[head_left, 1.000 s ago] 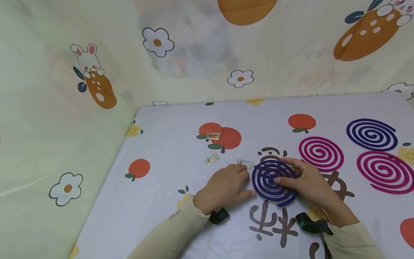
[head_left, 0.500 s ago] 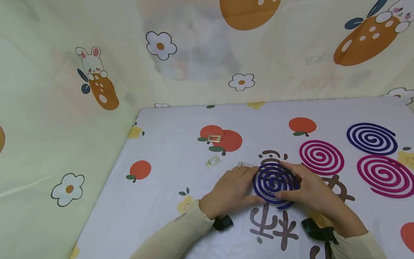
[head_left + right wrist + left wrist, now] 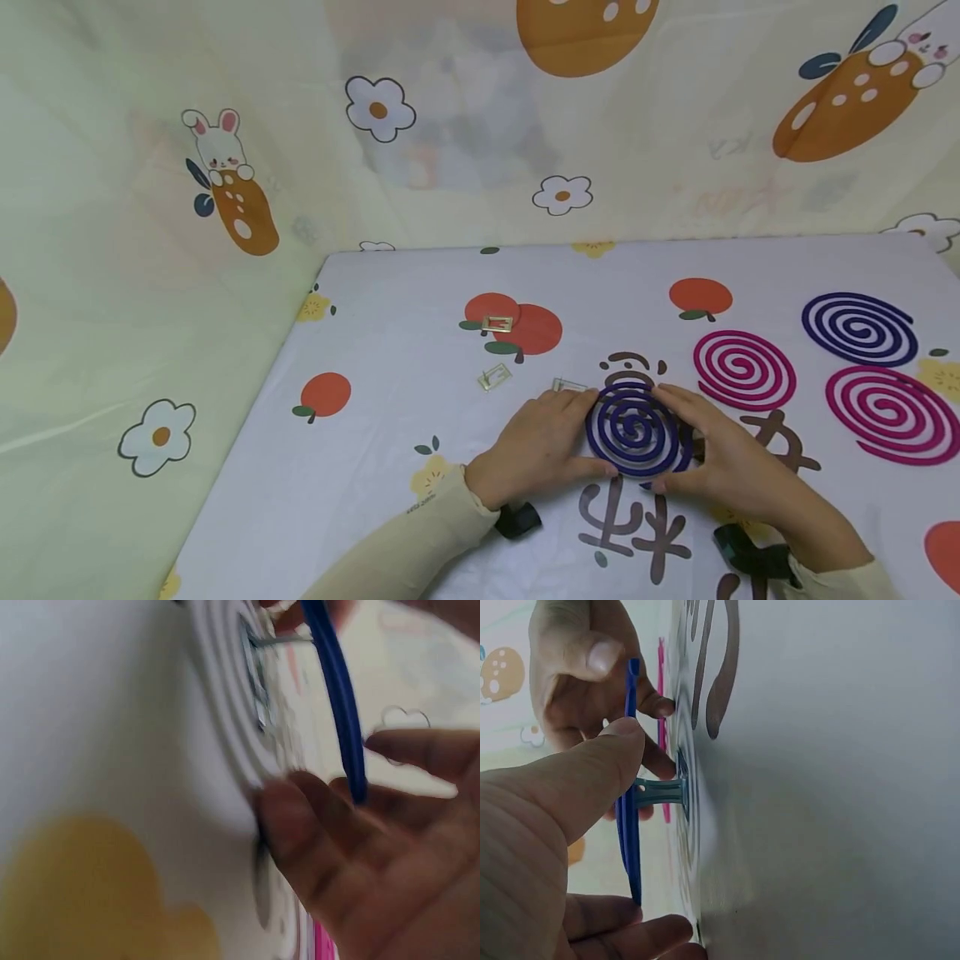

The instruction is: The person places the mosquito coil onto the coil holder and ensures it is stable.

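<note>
A dark blue mosquito coil (image 3: 633, 429) lies raised above the table on a small metal stand (image 3: 660, 792), seen edge-on in both wrist views. My left hand (image 3: 538, 446) holds the coil's left side, its thumb on the face in the left wrist view and its fingers at the edge. My right hand (image 3: 738, 462) surrounds the coil's right side with fingers spread; the index fingertip is close to the rim, but contact is unclear. In the right wrist view, its thumb (image 3: 289, 817) is low by the table, apart from the blue coil (image 3: 341, 705).
To the right lie two pink coils (image 3: 744, 370) (image 3: 891, 414) and another blue coil (image 3: 860, 329). Metal stands lie at left: one (image 3: 497, 323) farther back, one (image 3: 495, 377) nearer, and one (image 3: 570, 385) partly hidden beside my left fingers. A printed cloth wall (image 3: 450, 167) rises behind the table.
My left hand has moved right and taken hold of the coil's left side. My right thumb has left the coil's centre and moved down toward its near edge. The coil has stayed nearly in place.
</note>
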Tool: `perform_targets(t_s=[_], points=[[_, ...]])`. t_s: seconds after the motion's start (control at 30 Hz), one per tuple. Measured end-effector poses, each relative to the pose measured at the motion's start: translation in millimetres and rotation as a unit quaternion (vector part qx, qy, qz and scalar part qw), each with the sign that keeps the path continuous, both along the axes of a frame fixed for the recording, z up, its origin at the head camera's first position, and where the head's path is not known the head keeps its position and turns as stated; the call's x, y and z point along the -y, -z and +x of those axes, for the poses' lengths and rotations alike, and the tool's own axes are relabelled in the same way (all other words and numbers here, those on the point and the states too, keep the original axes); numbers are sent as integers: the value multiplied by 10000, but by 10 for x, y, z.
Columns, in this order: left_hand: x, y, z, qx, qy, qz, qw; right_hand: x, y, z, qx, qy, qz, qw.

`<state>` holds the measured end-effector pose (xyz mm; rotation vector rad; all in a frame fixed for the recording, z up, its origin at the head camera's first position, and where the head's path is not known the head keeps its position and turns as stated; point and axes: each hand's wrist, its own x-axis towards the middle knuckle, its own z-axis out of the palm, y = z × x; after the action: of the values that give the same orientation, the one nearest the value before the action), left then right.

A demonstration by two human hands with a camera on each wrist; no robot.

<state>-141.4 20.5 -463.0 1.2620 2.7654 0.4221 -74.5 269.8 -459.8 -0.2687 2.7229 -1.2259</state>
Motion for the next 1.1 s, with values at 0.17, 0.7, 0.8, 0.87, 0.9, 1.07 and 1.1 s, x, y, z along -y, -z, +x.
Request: perform_targets(t_s=[0.17,0.7,0.8,0.87,0.9,1.07,1.1], points=[[-6,-1,-2,-13,8,-65,10000,-78,-3,36,-44,-189,-100,9998],[-89,3,-43,135,-464,-41,9988,-133,-2,-25,-36,137,-96,9999],[-110,9,-53,37,-535,4,9986,-132,-8,-49,-19,196,-167,9997],[-122,9,-56,-18,-574,36,9983,-129,-7,-61,37,256,-154,9995],[-127,9,-59,-52,-585,44,9983,-129,-7,-67,74,290,-126,9995],[-151,-6,-66,-53,-683,99,9976,-136,-4,-103,161,359,-83,9992],[-156,-10,-68,-30,-700,107,9975,-140,-5,-111,149,345,-91,9993]])
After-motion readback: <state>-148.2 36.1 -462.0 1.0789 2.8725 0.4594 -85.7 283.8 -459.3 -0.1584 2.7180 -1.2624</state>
